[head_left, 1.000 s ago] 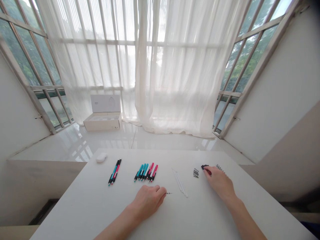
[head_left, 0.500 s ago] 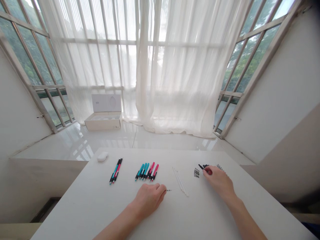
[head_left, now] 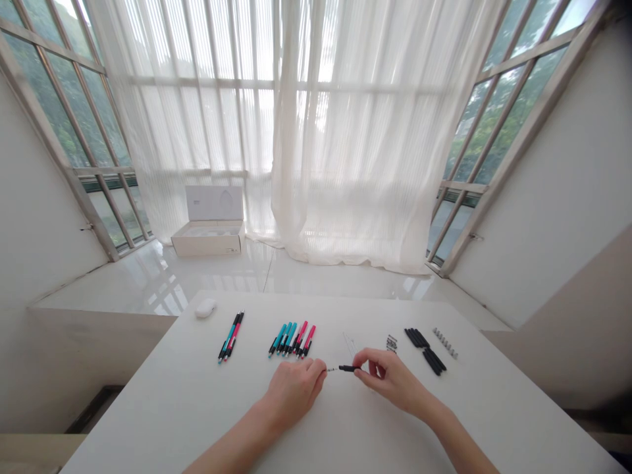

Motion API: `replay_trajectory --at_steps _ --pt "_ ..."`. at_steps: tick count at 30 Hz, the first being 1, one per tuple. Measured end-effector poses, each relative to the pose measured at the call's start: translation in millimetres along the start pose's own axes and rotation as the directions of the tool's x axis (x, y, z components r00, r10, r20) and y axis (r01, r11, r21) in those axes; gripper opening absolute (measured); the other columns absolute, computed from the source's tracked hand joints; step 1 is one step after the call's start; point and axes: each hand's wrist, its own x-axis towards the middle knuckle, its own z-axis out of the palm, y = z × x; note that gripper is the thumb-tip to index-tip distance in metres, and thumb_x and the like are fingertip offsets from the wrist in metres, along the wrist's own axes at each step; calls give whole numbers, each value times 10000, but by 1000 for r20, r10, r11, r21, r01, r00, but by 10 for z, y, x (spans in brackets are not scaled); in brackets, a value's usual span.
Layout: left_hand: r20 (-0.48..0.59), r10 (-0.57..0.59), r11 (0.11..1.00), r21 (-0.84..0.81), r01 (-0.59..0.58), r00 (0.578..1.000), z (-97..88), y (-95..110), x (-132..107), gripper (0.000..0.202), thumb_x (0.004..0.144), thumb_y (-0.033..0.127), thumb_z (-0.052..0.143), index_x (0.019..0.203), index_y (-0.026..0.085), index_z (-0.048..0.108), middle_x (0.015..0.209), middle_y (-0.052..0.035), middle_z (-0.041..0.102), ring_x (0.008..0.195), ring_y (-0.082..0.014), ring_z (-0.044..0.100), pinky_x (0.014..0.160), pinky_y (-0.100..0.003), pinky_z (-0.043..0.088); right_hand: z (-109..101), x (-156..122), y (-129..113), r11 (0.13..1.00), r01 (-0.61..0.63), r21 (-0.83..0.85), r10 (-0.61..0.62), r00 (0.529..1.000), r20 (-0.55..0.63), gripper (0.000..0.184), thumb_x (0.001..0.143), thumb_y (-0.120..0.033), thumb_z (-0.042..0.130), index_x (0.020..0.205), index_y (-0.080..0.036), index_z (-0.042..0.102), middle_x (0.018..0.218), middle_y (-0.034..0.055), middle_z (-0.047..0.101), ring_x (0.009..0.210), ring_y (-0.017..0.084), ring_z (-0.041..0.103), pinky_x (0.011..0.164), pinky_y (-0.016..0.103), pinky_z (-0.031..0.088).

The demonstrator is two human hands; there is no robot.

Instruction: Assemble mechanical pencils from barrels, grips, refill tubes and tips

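The person's left hand [head_left: 292, 393] and right hand [head_left: 388, 380] are working close together just in front of the middle of the white table [head_left: 148, 401], with the wrists angled inward from the near edge. The left fingers are closing on a thin pen tip [head_left: 332, 370], pinching its back end so that the slim, pointed part is sticking out to the right of the fingertips. The right thumb and forefinger are gripping a short black tube [head_left: 348, 368], holding it level with the other end poking out to the left, while the remaining fingers are curling loosely under the hand. The tip and the tube are lining up nearly end to end between the two hands, but the join is too small to show whether they are touching. Above the hands, toward the far edge of the table, two groups of finished-looking pens are lying: a small bunch of teal, pink and black pens [head_left: 231, 337] toward the left, and a wider bunch of teal and pink pens [head_left: 291, 339] near the middle. A white computer mouse [head_left: 205, 308] is sitting near the far left edge. Toward the right side, a cluster of small metal parts [head_left: 392, 343] is lying just beside two rows of black tubes [head_left: 424, 351], and a line of silver springs [head_left: 445, 343] is sitting nearer the right edge. Thin clear sticks [head_left: 350, 343] are lying just behind the right hand.
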Motion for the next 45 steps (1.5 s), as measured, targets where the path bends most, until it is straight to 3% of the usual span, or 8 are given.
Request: replay_trajectory --at_steps 10,20,27,34,45 --pt "51 48 997 50 -50 998 22 -32 2 187 982 251 374 903 218 540 751 -8 638 632 -158 605 510 -246 361 16 -5 -28 999 42 12 -42 999 -3 163 828 -326 573 856 -213 687 738 1 656 597 121 521 587 241 452" --pt "29 59 997 -57 -57 998 15 -45 -3 195 975 241 364 905 215 544 736 -12 602 621 -157 567 536 -249 390 157 2 -71 993 102 50 -101 994 -33 164 847 -344 575 843 -218 681 789 12 661 592 118 531 570 237 461" --pt "25 148 969 -206 -139 989 -26 -46 7 251 944 136 365 1152 178 498 936 -70 647 807 -181 610 708 -284 459 227 6 -98 985 151 78 -146 987 -71 118 850 -285 566 853 -218 663 843 21 664 591 111 521 577 231 462" --pt "73 188 972 -154 -175 979 34 -82 2 224 964 128 379 1147 206 480 943 -37 678 789 -178 625 680 -277 441 259 -3 -119 979 177 102 -170 982 -78 125 861 -276 560 845 -211 665 880 33 667 581 102 514 562 223 454" --pt "154 94 985 -158 -69 984 -68 -17 -20 85 963 169 412 1040 200 434 835 -3 670 734 -167 647 557 -241 375 270 -11 -91 987 151 57 -146 986 -78 139 856 -324 603 827 -222 693 742 10 663 591 121 535 581 235 446"
